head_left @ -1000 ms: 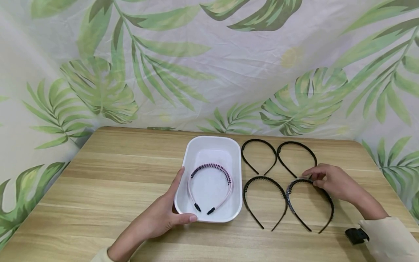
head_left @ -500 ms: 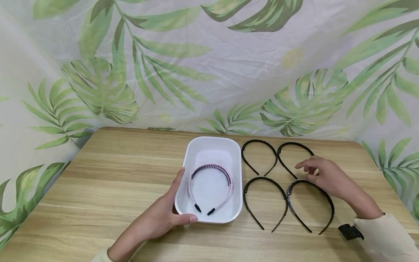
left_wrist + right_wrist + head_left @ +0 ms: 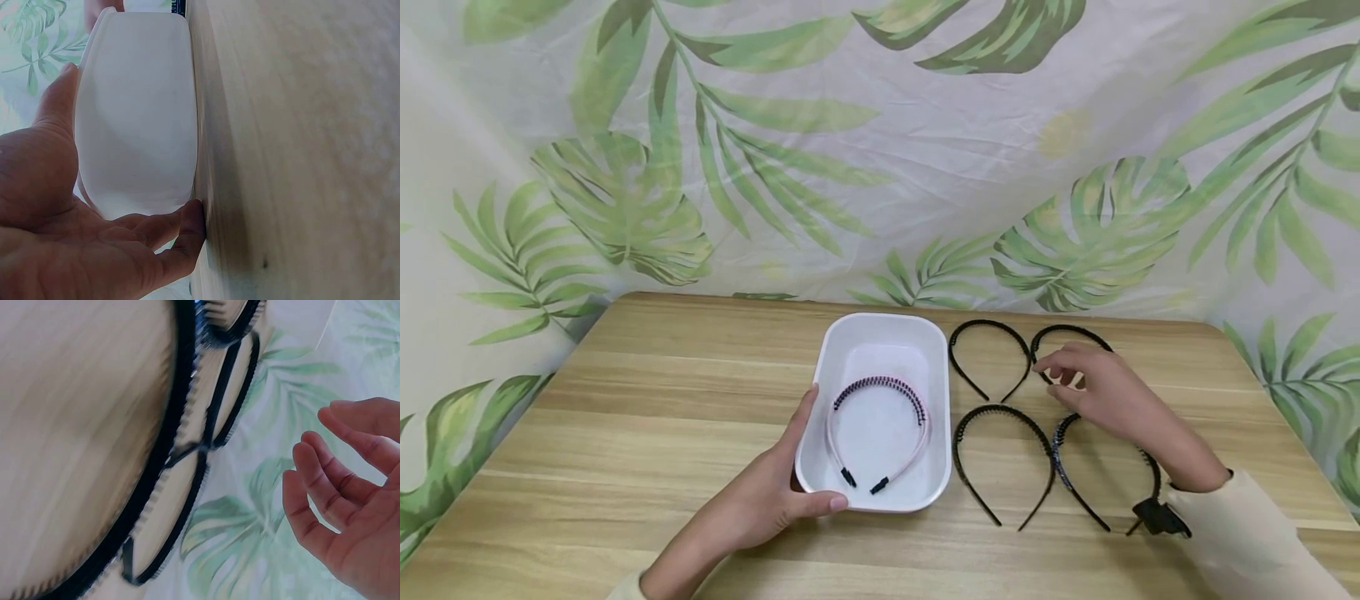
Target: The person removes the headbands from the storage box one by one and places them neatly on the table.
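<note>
White tray [image 3: 887,358]: at the left hand [image 3: 760,504], which grips its near left corner — thumb at the near rim. Pink headband(s) [image 3: 880,381]: inside the tray, right of that hand. Right hand [image 3: 1093,387]: raised over a black headband [image 3: 1067,327], fingers loosely bent, holding nothing. Silver-patterned headband [image 3: 1057,454]: beneath its wrist — two other headbands [image 3: 1000,408]: to its left, on the wooden table [image 3: 662,417]

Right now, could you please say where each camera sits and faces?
Head: on the head, facing forward and down at the table; left hand and right hand show.
Left wrist: on that wrist, facing the white tray from outside; left hand shows, apparently the right, partly.
Right wrist: on that wrist, facing black headbands and leafy backdrop; right hand shows.
Head and left wrist share the white tray.
</note>
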Demonstrator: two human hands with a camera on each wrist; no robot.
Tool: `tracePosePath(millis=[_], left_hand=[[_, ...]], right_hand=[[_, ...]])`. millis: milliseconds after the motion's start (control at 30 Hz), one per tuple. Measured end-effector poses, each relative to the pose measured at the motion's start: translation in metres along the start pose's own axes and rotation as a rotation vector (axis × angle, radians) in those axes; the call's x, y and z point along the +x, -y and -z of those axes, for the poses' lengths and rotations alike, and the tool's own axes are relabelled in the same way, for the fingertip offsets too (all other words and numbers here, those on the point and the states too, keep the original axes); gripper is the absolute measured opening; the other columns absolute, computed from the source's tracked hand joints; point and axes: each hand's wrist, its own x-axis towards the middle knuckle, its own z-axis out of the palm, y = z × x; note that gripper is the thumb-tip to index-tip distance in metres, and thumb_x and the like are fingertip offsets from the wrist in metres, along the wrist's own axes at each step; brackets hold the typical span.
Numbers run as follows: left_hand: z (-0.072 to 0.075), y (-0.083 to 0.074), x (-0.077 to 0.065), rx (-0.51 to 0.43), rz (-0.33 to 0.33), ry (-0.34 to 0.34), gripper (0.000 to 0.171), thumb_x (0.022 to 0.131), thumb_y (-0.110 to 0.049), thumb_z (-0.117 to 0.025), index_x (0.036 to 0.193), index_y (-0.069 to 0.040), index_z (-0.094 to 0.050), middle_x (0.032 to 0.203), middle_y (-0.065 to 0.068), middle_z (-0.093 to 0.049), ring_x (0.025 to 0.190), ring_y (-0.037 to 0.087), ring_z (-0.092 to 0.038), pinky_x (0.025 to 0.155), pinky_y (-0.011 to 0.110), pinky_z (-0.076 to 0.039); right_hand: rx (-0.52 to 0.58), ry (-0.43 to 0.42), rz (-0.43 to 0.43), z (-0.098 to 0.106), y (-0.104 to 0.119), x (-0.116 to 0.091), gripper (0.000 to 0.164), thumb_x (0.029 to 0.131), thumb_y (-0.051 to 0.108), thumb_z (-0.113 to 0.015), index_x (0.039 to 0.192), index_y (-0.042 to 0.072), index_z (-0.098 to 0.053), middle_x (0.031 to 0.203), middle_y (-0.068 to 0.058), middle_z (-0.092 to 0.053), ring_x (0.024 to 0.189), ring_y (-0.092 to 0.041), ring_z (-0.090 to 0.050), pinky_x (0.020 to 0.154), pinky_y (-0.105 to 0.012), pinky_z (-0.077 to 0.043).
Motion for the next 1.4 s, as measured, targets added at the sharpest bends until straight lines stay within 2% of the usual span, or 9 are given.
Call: tracePosePath(millis=[133, 300, 500, 833, 933, 1167, 1300, 1400], left_hand=[[0.001, 0.000, -0.001, 0.002, 0.002, -0.002, 0.130, 0.081, -0.045, -0.090, 0.170, -0.032, 0.004, 0.175, 0.012, -0.020, 0.145, 0.027, -0.045, 0.119, 0.030, -0.033], [0.002, 0.000, -0.002, 0.009, -0.004, -0.003, 0.129, 0.081, -0.046, -0.089, 0.170, -0.032, 0.003, 0.174, 0.013, -0.023, 0.141, 0.026, -0.049, 0.115, 0.022, -0.035], [0.003, 0.000, -0.003, 0.013, -0.012, -0.009, 0.129, 0.081, -0.047, -0.089, 0.170, -0.031, 0.003, 0.174, 0.013, -0.023, 0.144, 0.027, -0.046, 0.117, 0.024, -0.033], [0.002, 0.002, -0.002, 0.003, -0.030, -0.011, 0.129, 0.081, -0.046, -0.089, 0.170, -0.030, 0.003, 0.173, 0.014, -0.024, 0.141, 0.026, -0.049, 0.115, 0.020, -0.033], [0.001, 0.003, -0.001, 0.000, -0.026, -0.007, 0.129, 0.081, -0.046, -0.089, 0.170, -0.030, 0.003, 0.173, 0.014, -0.024, 0.141, 0.026, -0.049, 0.116, 0.020, -0.033], [0.000, 0.002, 0.000, 0.003, -0.015, -0.006, 0.129, 0.081, -0.046, -0.089, 0.170, -0.030, 0.003, 0.174, 0.013, -0.022, 0.142, 0.026, -0.049, 0.117, 0.024, -0.033], [0.000, 0.001, 0.000, 0.001, -0.015, -0.005, 0.129, 0.081, -0.046, -0.089, 0.170, -0.030, 0.003, 0.174, 0.014, -0.022, 0.143, 0.026, -0.048, 0.117, 0.023, -0.033], [0.000, 0.001, 0.000, -0.005, -0.016, -0.004, 0.129, 0.081, -0.044, -0.090, 0.170, -0.030, 0.003, 0.174, 0.014, -0.023, 0.142, 0.026, -0.048, 0.116, 0.021, -0.032]], right_hand=[[0.006, -0.037, 0.034, -0.006, 0.012, 0.007, 0.025, 0.090, -0.003, -0.075, 0.114, 0.003, -0.078, 0.097, -0.005, -0.072, 0.085, -0.016, -0.063, 0.070, -0.030, -0.054], [0.026, -0.059, 0.027, -0.013, 0.026, 0.015, 0.024, 0.090, -0.003, -0.075, 0.112, 0.004, -0.078, 0.092, -0.002, -0.070, 0.083, -0.015, -0.062, 0.070, -0.030, -0.053], [0.075, -0.030, 0.025, -0.018, 0.042, 0.023, 0.026, 0.093, 0.000, -0.073, 0.119, 0.004, -0.075, 0.105, -0.009, -0.074, 0.087, -0.016, -0.064, 0.075, -0.032, -0.054], [0.139, -0.012, 0.051, -0.028, 0.060, 0.036, 0.027, 0.095, -0.002, -0.070, 0.122, 0.000, -0.073, 0.109, -0.014, -0.074, 0.092, -0.022, -0.066, 0.080, -0.045, -0.057], [0.143, -0.009, 0.056, -0.031, 0.064, 0.039, 0.026, 0.095, -0.001, -0.070, 0.121, 0.000, -0.074, 0.109, -0.014, -0.074, 0.092, -0.023, -0.066, 0.080, -0.044, -0.057], [0.147, -0.022, 0.117, -0.038, 0.076, 0.050, 0.023, 0.093, -0.003, -0.069, 0.115, 0.003, -0.076, 0.105, -0.012, -0.075, 0.089, -0.021, -0.066, 0.075, -0.032, -0.054], [0.158, -0.030, 0.150, -0.044, 0.084, 0.058, 0.023, 0.091, -0.004, -0.071, 0.113, 0.001, -0.076, 0.100, -0.012, -0.075, 0.087, -0.021, -0.068, 0.074, -0.036, -0.057], [0.170, -0.004, 0.141, -0.049, 0.090, 0.064, 0.025, 0.091, -0.003, -0.072, 0.116, 0.000, -0.075, 0.102, -0.013, -0.074, 0.088, -0.022, -0.069, 0.076, -0.041, -0.058]])
